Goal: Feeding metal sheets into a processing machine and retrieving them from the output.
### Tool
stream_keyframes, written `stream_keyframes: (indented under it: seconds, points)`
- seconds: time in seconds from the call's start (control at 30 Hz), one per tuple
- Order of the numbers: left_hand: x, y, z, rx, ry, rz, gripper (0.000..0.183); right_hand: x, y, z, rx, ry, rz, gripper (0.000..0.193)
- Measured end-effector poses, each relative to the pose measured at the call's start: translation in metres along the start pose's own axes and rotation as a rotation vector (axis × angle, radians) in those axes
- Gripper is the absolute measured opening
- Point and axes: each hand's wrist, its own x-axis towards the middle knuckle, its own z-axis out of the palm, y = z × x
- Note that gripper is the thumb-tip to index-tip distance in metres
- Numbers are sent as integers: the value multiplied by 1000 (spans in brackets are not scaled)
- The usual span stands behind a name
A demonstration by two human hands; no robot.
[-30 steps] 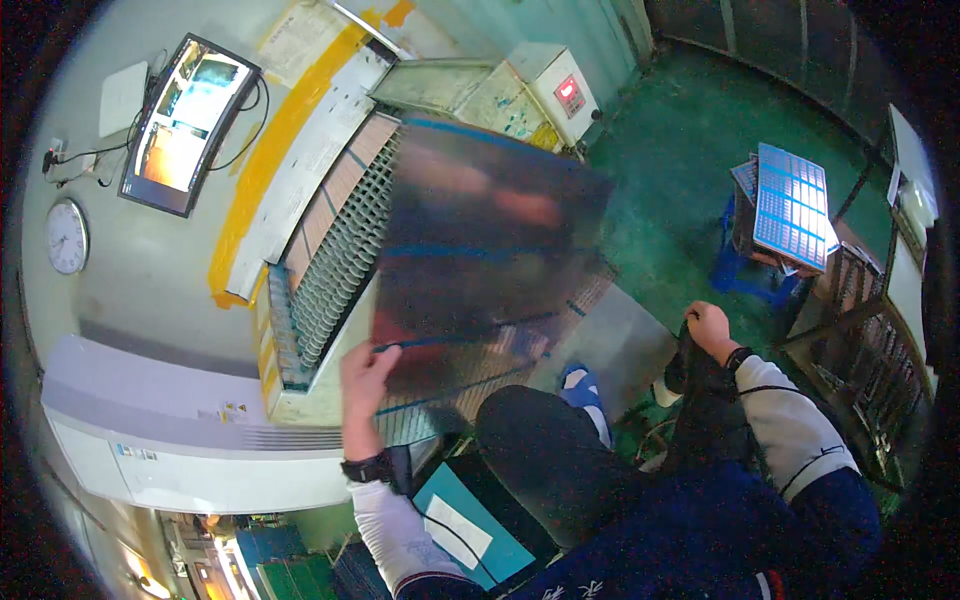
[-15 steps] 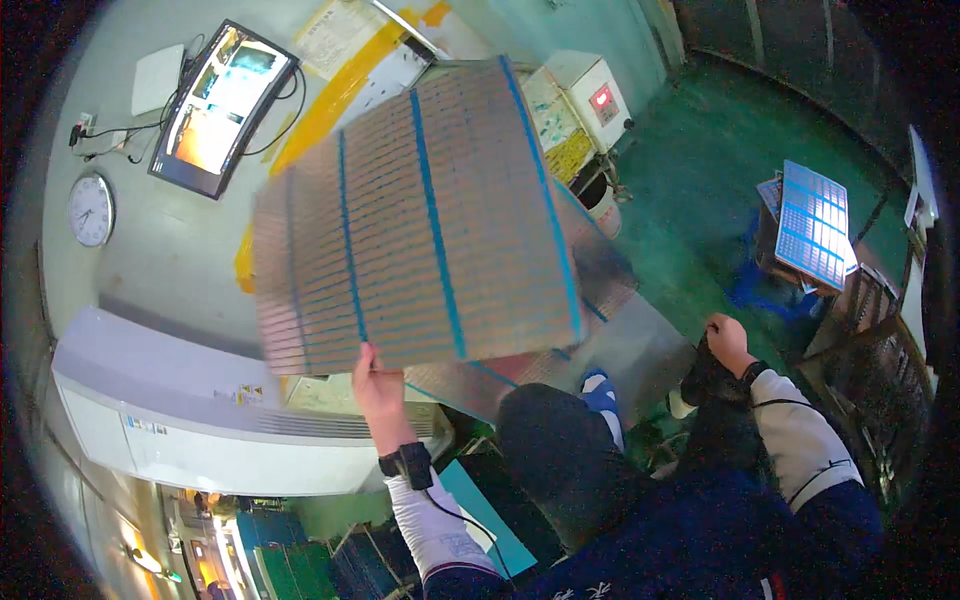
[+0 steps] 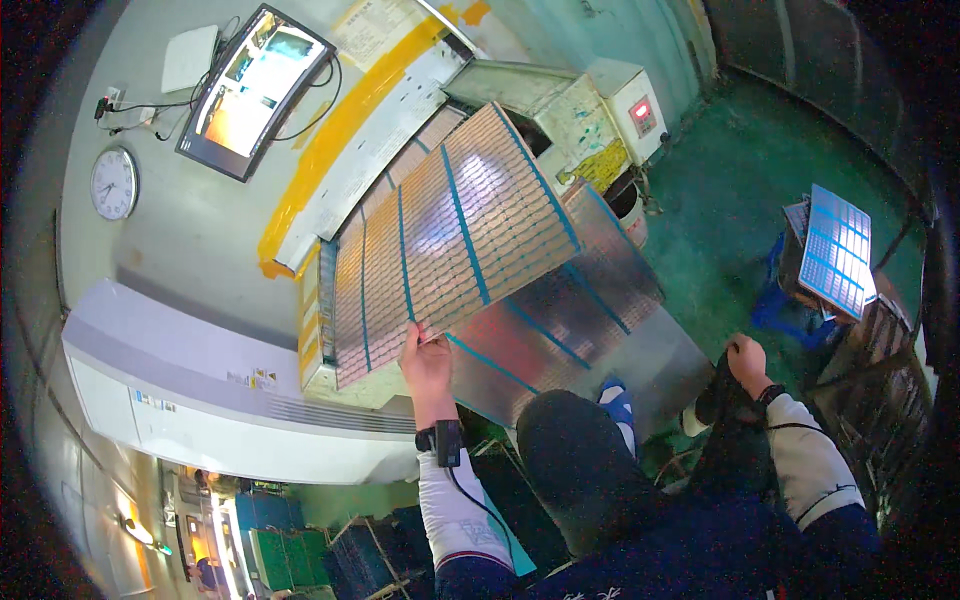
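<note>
My left hand [image 3: 428, 366] pinches the near edge of a large copper-coloured circuit board panel [image 3: 432, 222] with blue strips and rows of small marks. The panel lies tilted over the pale machine [image 3: 548, 78], its far side towards the opening; whether it rests there is unclear. Beneath it and nearer to me, another copper panel with blue strips [image 3: 560, 330] lies on a bare metal sheet [image 3: 655, 352]. My right hand [image 3: 748, 362] is closed at my right knee; its palm side is hidden, so anything inside cannot be made out.
A wall screen [image 3: 255, 95] and a round clock [image 3: 114, 183] are at the left, above a long white air conditioner [image 3: 200, 390]. A control box with a red display [image 3: 638, 112] tops the machine. At the right, panels [image 3: 836, 250] lie stacked on a blue stand [image 3: 785, 300].
The held panel has moved down and away from me, onto the machine area, uncovering the panel below. My right hand has stayed at the knee. The view has shifted slightly.
</note>
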Motion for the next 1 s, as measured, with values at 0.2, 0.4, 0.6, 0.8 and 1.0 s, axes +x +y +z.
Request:
stream_keyframes:
  seconds: [0.2,0.4,0.6,0.8,1.0]
  points:
    - [24,-6,-8,77,-9,-9,13,-1,-3,0,-47,-3,-34,14]
    - [47,-20,-5,-29,80,-65,15,-2,0,0,-11,20,-23,15]
    - [63,-29,7,-55,94,-59,16,0,1,2,-34,4,-35,15]
    - [79,-34,16,-73,115,-48,12,0,2,3,-33,-15,-20,16]
    - [83,-37,25,18,59,-61,17,-2,0,5,-40,83,-88,9]
